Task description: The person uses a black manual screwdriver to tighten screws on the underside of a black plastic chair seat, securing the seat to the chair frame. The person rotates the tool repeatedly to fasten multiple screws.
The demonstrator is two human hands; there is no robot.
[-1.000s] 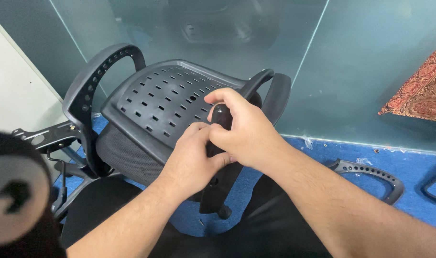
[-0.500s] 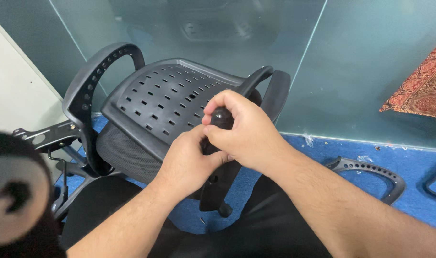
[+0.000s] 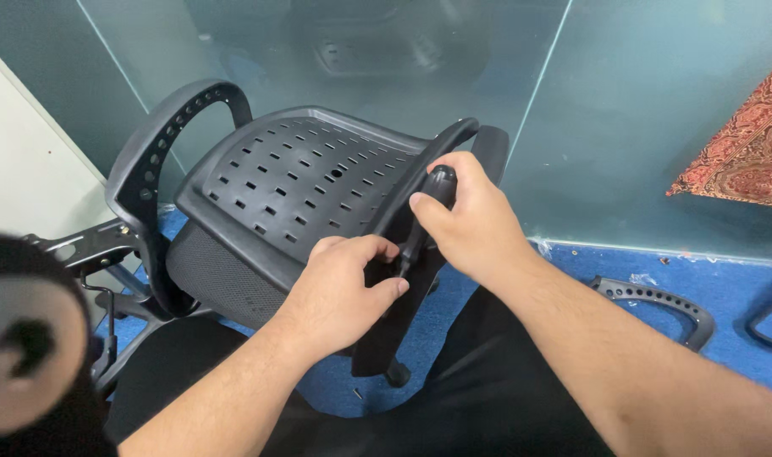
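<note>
A black office chair seat (image 3: 293, 182) lies tipped up, its perforated plastic underside facing me. Curved armrests (image 3: 153, 161) stand at both of its sides. My right hand (image 3: 471, 224) is closed around the black handle of a tool (image 3: 441, 182), pressed against the right armrest bracket (image 3: 403, 296). My left hand (image 3: 344, 292) grips the lower part of the same bracket, just below the tool's shaft. The tool's tip is hidden between my hands.
A loose black armrest (image 3: 657, 300) lies on the blue floor (image 3: 725, 288) to the right. A metal chair mechanism (image 3: 90, 250) sits at the left, with a blurred black and grey object (image 3: 22, 338) close to the camera. Glass panels (image 3: 623, 101) stand behind, and a patterned red cloth (image 3: 741, 152) at far right.
My right hand has turned slightly on the tool handle, and my left hand has shifted lower on the bracket. The chair seat stays in place.
</note>
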